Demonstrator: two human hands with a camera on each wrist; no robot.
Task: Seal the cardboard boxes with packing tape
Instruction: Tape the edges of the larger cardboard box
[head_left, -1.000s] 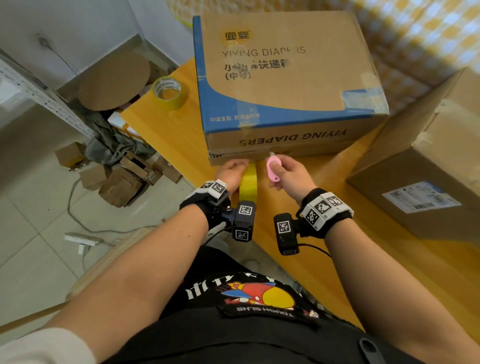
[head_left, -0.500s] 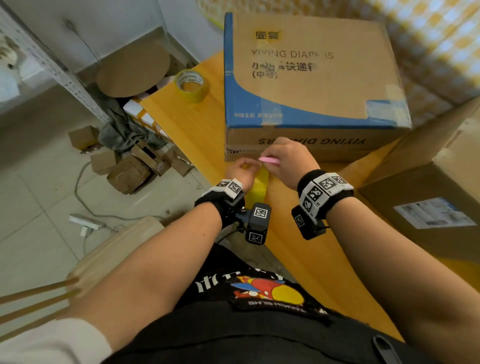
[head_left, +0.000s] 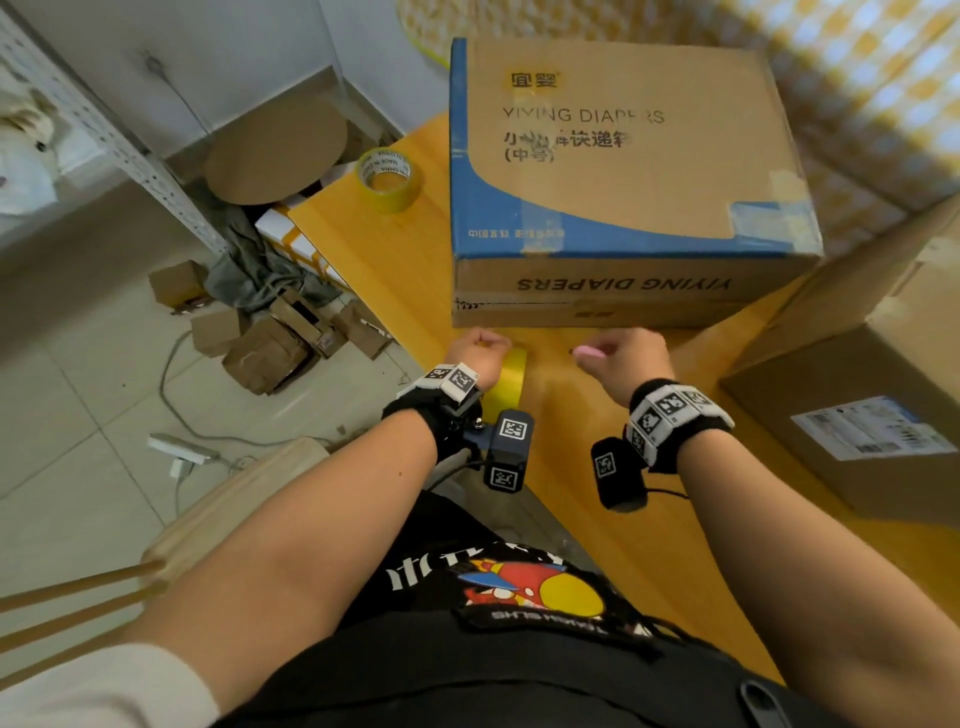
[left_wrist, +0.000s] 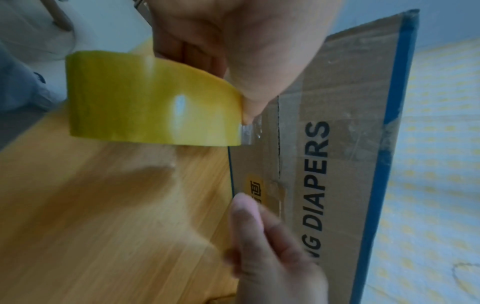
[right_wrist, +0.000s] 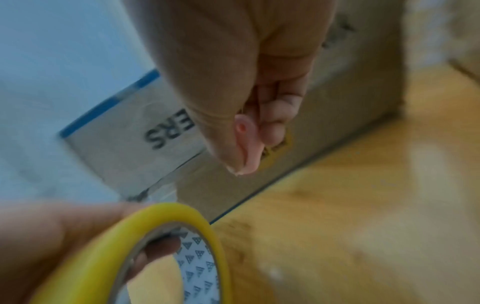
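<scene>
Yellow tape roll (head_left: 511, 382) sat gripped in our left hand (head_left: 478, 353) at the diaper box's (head_left: 613, 171) 6 o'clock face; our right hand (head_left: 626, 358) pinched a pink cutter (head_left: 589, 352). Sealing looked barely begun. Only the left wrist view showed the tape's end (left_wrist: 250, 131) touching cardboard.

Yellow wooden table (head_left: 597, 519), diaper box (head_left: 623, 171), second tape roll (head_left: 387, 179), plain brown box (head_left: 857, 395)
</scene>
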